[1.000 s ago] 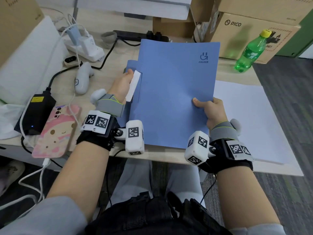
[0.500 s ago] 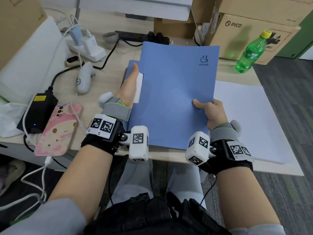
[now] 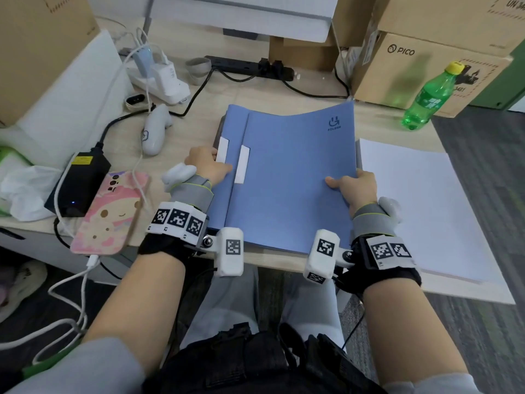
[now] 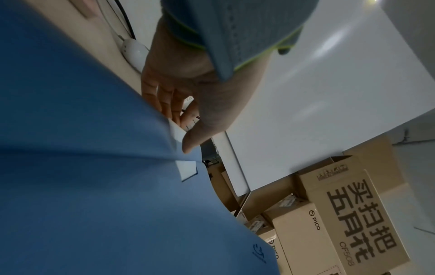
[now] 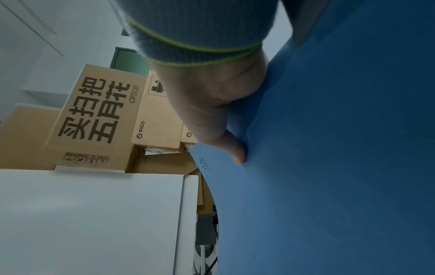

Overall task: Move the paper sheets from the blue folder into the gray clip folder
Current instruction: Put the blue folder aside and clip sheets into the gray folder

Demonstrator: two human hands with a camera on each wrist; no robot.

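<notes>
The blue folder (image 3: pixel 292 177) lies closed on the desk in front of me, its cover bowed upward. My left hand (image 3: pixel 207 163) grips its left spine edge beside a white label (image 3: pixel 222 149), thumb on top and fingers beneath. From the left wrist, the thumb of that hand (image 4: pixel 181 128) presses the label against the folder (image 4: pixel 82 167). My right hand (image 3: pixel 355 186) pinches the folder's right edge, thumb on the cover. The right wrist view shows that hand (image 5: pixel 235 148) on the blue cover (image 5: pixel 329 148). A dark gray edge (image 3: pixel 216 137) peeks out under the spine. Any sheets inside are hidden.
A stack of white sheets (image 3: pixel 420 209) lies right of the folder. On the left sit a pink-cased phone (image 3: pixel 110 214), a black adapter (image 3: pixel 79 180), a white controller (image 3: pixel 154 132) and cables. A green bottle (image 3: pixel 426 100) and cardboard boxes (image 3: pixel 420 69) stand behind.
The folder has come down from a raised tilt to lie flatter on the desk. My left hand went from lying along the spine to gripping its edge. The right hand kept its grip.
</notes>
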